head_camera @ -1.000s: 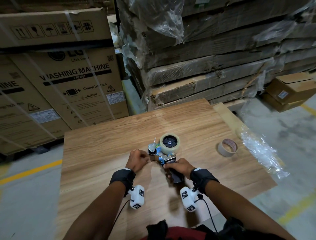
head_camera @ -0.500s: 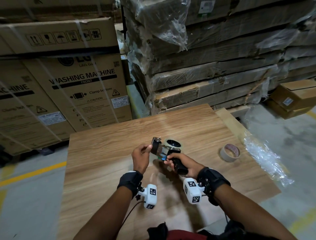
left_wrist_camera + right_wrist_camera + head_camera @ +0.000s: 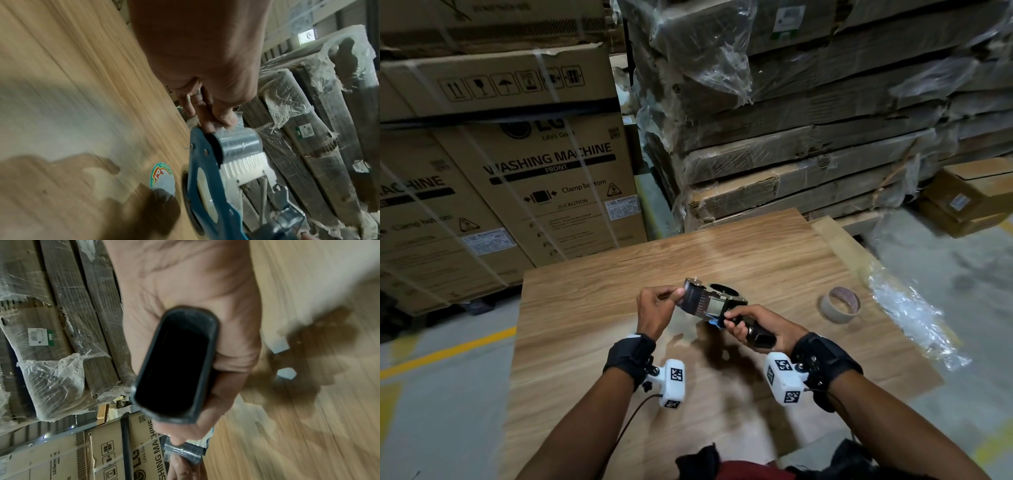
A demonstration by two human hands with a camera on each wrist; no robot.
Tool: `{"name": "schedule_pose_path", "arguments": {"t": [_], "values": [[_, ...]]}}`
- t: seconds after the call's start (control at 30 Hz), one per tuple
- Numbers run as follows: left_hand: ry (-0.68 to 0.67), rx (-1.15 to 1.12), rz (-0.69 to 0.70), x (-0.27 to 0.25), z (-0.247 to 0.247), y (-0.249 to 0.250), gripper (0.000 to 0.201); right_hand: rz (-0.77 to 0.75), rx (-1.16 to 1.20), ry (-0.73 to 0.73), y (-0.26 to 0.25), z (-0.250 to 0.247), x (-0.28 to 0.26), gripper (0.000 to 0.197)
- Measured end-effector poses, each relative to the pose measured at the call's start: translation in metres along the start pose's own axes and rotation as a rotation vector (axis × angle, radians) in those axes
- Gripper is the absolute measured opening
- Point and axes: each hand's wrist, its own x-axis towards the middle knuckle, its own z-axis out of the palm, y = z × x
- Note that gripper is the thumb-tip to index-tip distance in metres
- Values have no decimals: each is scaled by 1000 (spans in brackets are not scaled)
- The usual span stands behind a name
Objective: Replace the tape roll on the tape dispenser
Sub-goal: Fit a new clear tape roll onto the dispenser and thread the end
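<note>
The tape dispenser (image 3: 714, 303) is held in the air above the wooden table (image 3: 585, 308), with a clear tape roll on its hub. My right hand (image 3: 753, 325) grips its black handle (image 3: 176, 365). My left hand (image 3: 657, 308) pinches the free end of the clear tape (image 3: 240, 142) at the front roller, above the white brush (image 3: 244, 165). The blue frame (image 3: 207, 175) shows in the left wrist view. An old, nearly used-up tape core (image 3: 840, 304) lies on the table to the right.
Crumpled clear plastic wrap (image 3: 914, 318) lies at the table's right edge. Washing machine cartons (image 3: 517, 192) stand behind on the left, and wrapped stacks of flat cardboard (image 3: 808, 137) behind on the right. A small box (image 3: 972, 195) sits on the floor at far right.
The dispenser was lying on the table; my right hand has lifted and tilted it. My left hand rose from the table and took the tape end at the front roller.
</note>
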Motion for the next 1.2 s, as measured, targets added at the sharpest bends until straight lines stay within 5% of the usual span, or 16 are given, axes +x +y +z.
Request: {"name": "schedule_pose_path", "arguments": {"t": [0.27,0.53,0.6,1.2], "values": [[-226,-101,-71,5,-7,4,16,-94,-97,72,2,6,-9,24],[-281,-212,-310,3,-7,5,31,-260,-283,305,14,13,-1,2],[-295,-196,-336,4,-6,1,30,-290,-274,330,15,13,-1,10],[-566,393,98,25,3,-22,19,-425,-412,547,38,21,-1,11]]}}
